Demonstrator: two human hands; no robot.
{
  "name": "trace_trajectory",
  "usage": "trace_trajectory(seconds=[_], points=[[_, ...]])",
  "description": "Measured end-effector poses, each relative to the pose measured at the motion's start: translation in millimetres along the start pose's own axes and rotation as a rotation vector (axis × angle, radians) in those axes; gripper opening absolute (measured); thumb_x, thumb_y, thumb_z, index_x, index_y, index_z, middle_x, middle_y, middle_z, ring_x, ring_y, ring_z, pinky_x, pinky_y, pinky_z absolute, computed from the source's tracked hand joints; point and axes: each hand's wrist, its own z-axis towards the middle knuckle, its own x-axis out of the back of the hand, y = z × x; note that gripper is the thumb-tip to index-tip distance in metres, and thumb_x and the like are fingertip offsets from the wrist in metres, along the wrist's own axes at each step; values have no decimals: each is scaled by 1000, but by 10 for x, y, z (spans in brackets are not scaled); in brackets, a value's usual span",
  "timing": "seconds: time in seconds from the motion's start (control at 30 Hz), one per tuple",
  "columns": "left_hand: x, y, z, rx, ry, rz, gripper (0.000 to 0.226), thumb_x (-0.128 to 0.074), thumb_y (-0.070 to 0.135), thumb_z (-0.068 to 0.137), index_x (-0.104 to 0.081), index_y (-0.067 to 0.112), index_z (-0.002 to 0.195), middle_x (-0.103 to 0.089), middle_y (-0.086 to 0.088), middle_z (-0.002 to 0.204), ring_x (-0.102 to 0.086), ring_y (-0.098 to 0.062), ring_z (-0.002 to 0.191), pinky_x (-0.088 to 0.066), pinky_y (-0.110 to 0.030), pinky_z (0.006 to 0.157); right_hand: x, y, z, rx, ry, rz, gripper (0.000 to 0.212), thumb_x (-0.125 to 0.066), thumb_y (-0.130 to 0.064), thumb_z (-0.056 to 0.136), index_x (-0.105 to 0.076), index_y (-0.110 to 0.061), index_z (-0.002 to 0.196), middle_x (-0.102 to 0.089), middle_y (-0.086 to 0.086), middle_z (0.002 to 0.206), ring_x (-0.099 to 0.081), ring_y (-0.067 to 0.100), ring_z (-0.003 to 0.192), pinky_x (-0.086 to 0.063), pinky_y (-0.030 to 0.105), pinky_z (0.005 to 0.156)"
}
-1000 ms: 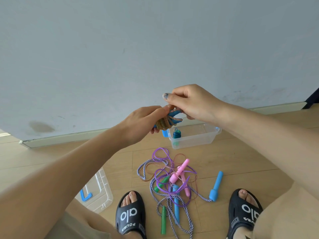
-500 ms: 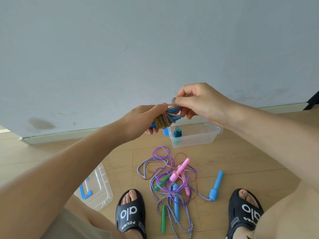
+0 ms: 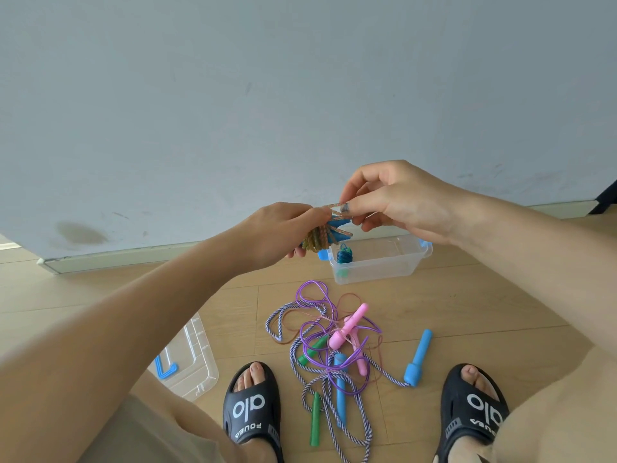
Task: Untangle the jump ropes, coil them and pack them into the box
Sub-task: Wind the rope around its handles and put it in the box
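My left hand (image 3: pixel 280 230) grips a coiled brownish jump rope (image 3: pixel 319 237) wound around its blue handles, held in the air in front of the wall. My right hand (image 3: pixel 394 202) pinches the loose end of that rope just above the coil. Below and behind them a clear plastic box (image 3: pixel 380 265) stands on the floor with one coiled dark blue rope (image 3: pixel 344 255) inside. A tangle of ropes (image 3: pixel 334 342) lies on the floor between my feet: a purple cord, a striped cord, pink handles (image 3: pixel 349 327), green handles (image 3: pixel 315 419) and a blue handle (image 3: pixel 417 357).
The clear lid (image 3: pixel 192 359) of the box, with blue clips, lies on the wooden floor at the left. My feet in black sandals (image 3: pixel 252 407) flank the tangle. A grey wall with a skirting board (image 3: pixel 133 257) closes the space behind the box.
My right hand has lifted the rope end a little up and over the coil. Both hands have stayed together above the box.
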Motion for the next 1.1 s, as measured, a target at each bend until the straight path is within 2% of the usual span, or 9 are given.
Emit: trace_trajectory(seconds=[0.23,0.37,0.43,0.53,0.63,0.73,0.9,1.03,1.1], points=[[-51,29,20,46,38,32,58,-35,56,97,-68,9,99,-68,-10,76,-55,-19,70,-41,-33,64,-11,-22,-71,99,42,-230,9,-76,-8,82,-69,-7,87,-73,14,91,-74,19,74,-57,20,66],[-65,40,29,48,61,27,52,-37,55,96,-67,12,96,-68,-10,80,-58,-21,68,-40,-31,59,3,-3,-83,153,66,-297,12,-79,-9,77,-70,-11,86,-75,8,84,-74,21,76,-61,36,81],[-80,45,30,18,78,27,40,-41,53,96,-63,20,90,-68,-7,83,-66,-22,73,-40,-30,58,-12,39,-84,186,85,-371,10,-79,-11,77,-72,-14,83,-75,1,80,-73,16,75,-59,33,80],[-90,50,27,-5,86,2,27,-42,49,95,-60,30,88,-69,-2,82,-69,-20,74,-47,-33,62,-34,85,-92,269,124,-467,8,-80,-16,79,-75,-18,85,-74,-7,79,-70,3,73,-54,18,74],[-95,60,30,-22,86,-50,24,-41,43,97,-59,30,88,-69,-2,85,-71,-18,69,-50,-35,70,-45,103,-93,349,178,-513,6,-77,-15,82,-76,-19,86,-74,-10,79,-68,-2,74,-52,12,71],[-116,94,27,-45,81,-71,24,-37,38,100,-58,29,94,-65,0,88,-71,-18,66,-43,-32,63,-71,102,-91,417,220,-558,8,-71,-14,85,-76,-20,86,-72,-11,75,-67,2,73,-53,18,69],[-99,117,2,-91,91,-53,18,-32,37,102,-50,37,105,-64,1,90,-70,-20,66,-42,-31,67,-104,123,-89,516,261,-629,11,-64,-10,88,-73,-16,86,-68,-3,74,-62,13,70,-49,35,68],[-101,115,-12,-138,94,-56,20,-29,36,104,-49,35,108,-65,-2,92,-68,-20,64,-49,-33,78,-122,120,-64,577,301,-673,12,-61,-7,88,-71,-12,85,-64,0,73,-56,14,67,-45,35,65],[-97,98,-13,-148,95,-39,19,-30,36,105,-48,35,110,-64,0,88,-68,-21,64,-48,-31,74,-106,111,-67,544,260,-624,12,-62,-7,88,-72,-13,88,-67,-3,73,-61,12,69,-48,28,65]])
